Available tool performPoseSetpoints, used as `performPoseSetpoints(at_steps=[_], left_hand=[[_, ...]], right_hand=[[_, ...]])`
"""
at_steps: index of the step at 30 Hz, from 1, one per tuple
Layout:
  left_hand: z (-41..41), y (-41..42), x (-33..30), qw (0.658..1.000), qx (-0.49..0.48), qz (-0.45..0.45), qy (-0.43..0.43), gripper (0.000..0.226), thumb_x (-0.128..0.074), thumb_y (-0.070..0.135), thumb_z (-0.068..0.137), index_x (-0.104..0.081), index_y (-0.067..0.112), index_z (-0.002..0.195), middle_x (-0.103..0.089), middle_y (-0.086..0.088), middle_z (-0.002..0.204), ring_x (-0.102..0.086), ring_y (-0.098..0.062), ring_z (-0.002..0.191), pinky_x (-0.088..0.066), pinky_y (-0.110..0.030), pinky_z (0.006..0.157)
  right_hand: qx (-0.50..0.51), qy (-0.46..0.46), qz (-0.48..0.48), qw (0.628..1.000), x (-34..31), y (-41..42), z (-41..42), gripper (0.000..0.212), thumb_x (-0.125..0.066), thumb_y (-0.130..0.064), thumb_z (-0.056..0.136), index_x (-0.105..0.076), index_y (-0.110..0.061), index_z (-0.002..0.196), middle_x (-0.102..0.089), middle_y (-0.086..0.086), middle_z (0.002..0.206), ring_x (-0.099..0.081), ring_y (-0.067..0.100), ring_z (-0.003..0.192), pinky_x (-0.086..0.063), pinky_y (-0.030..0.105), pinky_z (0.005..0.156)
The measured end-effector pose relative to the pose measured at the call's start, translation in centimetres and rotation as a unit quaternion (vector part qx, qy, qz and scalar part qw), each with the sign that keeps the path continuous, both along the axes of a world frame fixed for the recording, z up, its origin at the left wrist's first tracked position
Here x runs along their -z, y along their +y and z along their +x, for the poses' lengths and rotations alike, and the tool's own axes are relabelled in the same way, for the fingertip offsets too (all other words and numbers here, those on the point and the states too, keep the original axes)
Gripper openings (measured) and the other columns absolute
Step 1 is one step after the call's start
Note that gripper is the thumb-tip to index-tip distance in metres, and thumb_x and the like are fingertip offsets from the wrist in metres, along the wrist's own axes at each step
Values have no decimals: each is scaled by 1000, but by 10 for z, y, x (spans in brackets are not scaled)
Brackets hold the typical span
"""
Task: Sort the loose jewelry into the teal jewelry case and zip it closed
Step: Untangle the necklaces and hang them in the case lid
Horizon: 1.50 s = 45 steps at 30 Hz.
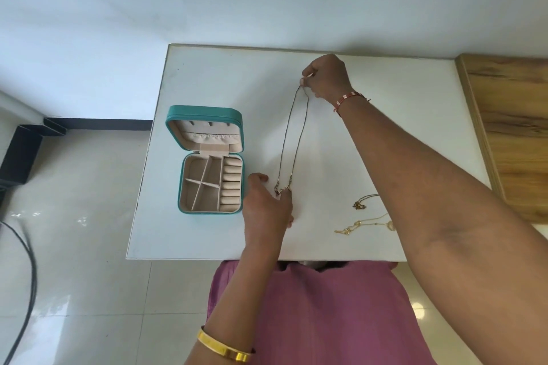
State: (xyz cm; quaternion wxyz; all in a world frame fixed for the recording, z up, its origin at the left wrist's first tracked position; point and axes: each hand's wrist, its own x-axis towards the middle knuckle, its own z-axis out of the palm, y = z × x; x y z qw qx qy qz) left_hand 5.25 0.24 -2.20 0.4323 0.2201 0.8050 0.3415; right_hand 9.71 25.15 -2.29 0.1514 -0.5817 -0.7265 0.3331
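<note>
The teal jewelry case lies open on the left part of the white table, its beige compartments holding nothing, lid propped back. A long dark chain necklace is stretched out over the table to the right of the case. My right hand pinches its far end near the table's back edge. My left hand grips its near end, by the small clasp or pendant, just right of the case. Two gold necklaces lie loose at the near right: one bunched, one longer, partly hidden by my right forearm.
A wooden surface adjoins the table on the right. Tiled floor lies to the left, with a black cable and a black stand. The wall rises right behind the table's back edge.
</note>
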Motion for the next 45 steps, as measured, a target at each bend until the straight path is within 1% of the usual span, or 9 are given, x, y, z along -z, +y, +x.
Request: performPoseSetpoints(at_steps=[2,5,11,18,30,33,37,41,45], left_hand=[[1,-3,-2,1000,8,-4,1,24,-56,18,87,-42,17,108,-65,-11,82,-67,-22,53,-58,-32,60],[4,-7,-8,1000,21,-1,-1,18,-52,16,88,-48,14,106,-62,-7,80,-68,-29,64,-58,-42,71],[16,-11,-34,998,27,27,-42,10,-49,12,89,-53,13,98,-57,-1,69,-62,-23,57,-57,-45,76],[45,-15,-53,994,87,35,-53,10,-48,12,89,-57,11,93,-58,-1,65,-62,-18,57,-58,-42,77],[73,-9,-40,988,151,15,-37,11,-49,11,88,-60,12,90,-63,0,66,-63,-17,67,-55,-41,83],[70,-8,-36,988,147,16,-37,12,-50,12,88,-61,13,90,-64,-1,67,-65,-19,74,-54,-41,85],[71,-6,-33,990,136,14,-47,14,-49,12,88,-63,12,92,-65,-1,70,-63,-18,72,-54,-42,87],[76,-7,-36,985,156,57,-36,21,-49,10,89,-65,14,102,-66,0,90,-62,-15,85,-52,-40,90],[83,-6,-47,971,195,136,-19,34,-44,5,93,-57,14,123,-59,9,116,-53,-5,105,-39,-17,92]], right_hand=[[10,26,18,999,-3,-8,5,17,-67,-4,78,-69,5,92,-57,5,81,-53,18,71,-47,24,67],[23,79,27,996,-12,-32,19,14,-62,0,79,-69,7,89,-59,6,78,-52,12,61,-50,30,71],[83,168,-26,982,-30,-99,60,12,-59,-1,83,-69,1,90,-63,7,71,-55,11,55,-52,22,54],[179,229,-56,955,-34,-163,125,13,-57,1,85,-68,2,93,-60,3,66,-55,14,58,-53,21,58],[-33,-107,95,989,7,-213,150,21,-56,-9,89,-68,-2,104,-64,16,98,-56,29,98,-46,36,77],[-80,-166,164,969,7,-214,147,5,-63,4,78,-68,2,78,-62,17,76,-59,33,78,-47,35,58],[-103,-182,212,955,5,-216,145,24,-69,16,52,-57,-3,60,-55,12,59,-56,29,56,-43,29,46],[-25,-72,116,990,7,-210,151,5,-55,1,83,-60,0,83,-59,15,86,-52,28,85,-40,33,68],[77,101,27,992,-18,-212,152,7,-54,-4,87,-60,-4,84,-62,8,81,-55,17,76,-43,19,68]])
